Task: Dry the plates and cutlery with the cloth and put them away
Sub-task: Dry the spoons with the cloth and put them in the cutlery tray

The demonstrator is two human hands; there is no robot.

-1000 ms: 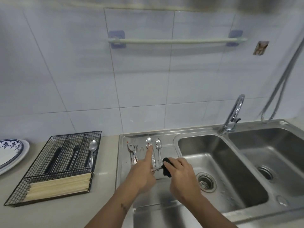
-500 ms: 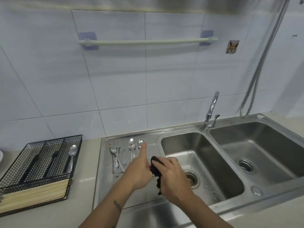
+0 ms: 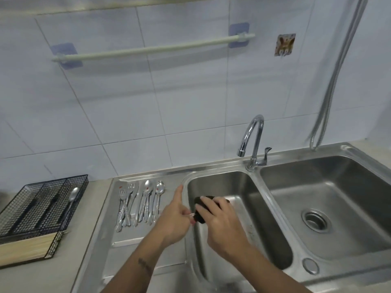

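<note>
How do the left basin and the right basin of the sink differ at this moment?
The left basin has both hands above it, the right hand wrapping a dark cloth round a utensil that the left hand holds; the right basin has nothing over it. The right basin's drain is in plain view; the left basin's is not visible. Both are stainless steel and hold no dishes.

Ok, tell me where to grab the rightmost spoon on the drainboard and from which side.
Take the rightmost spoon by its handle end, coming from the near side. It lies flat, bowl toward the wall, handle pointing at the person; its right flank is free, while other cutlery crowds the left.
</note>
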